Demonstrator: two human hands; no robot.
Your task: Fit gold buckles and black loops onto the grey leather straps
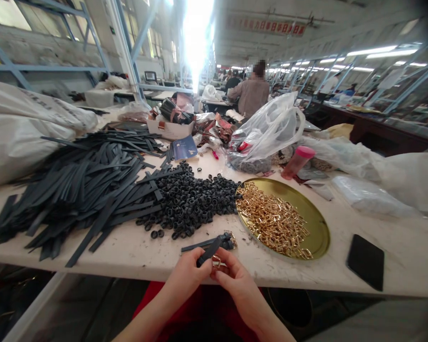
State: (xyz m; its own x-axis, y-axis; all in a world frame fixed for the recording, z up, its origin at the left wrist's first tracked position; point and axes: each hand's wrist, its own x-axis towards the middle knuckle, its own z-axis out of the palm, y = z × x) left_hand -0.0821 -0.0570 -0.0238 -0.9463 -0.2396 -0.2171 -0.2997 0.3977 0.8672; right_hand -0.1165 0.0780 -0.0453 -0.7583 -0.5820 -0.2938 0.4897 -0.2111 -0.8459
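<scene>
Close to the table's front edge, my left hand (187,273) pinches a dark leather strap (209,251). Facing it, my right hand (237,275) has its fingers closed on a gold buckle (217,260), which sits right by the strap's end; whether the strap passes through it I cannot tell. Just beyond my hands lie a few straps with buckles (228,241) on them. Behind those is a heap of small black loops (196,197). To the right, a gold round tray (319,228) bears a pile of gold buckles (271,218).
A large heap of dark straps (92,180) covers the table's left. At the right lies a black phone (365,261). Farther back are a blue booklet (184,148), a clear plastic bag (271,128) and a pink-lidded jar (297,161). A person (251,92) sits beyond.
</scene>
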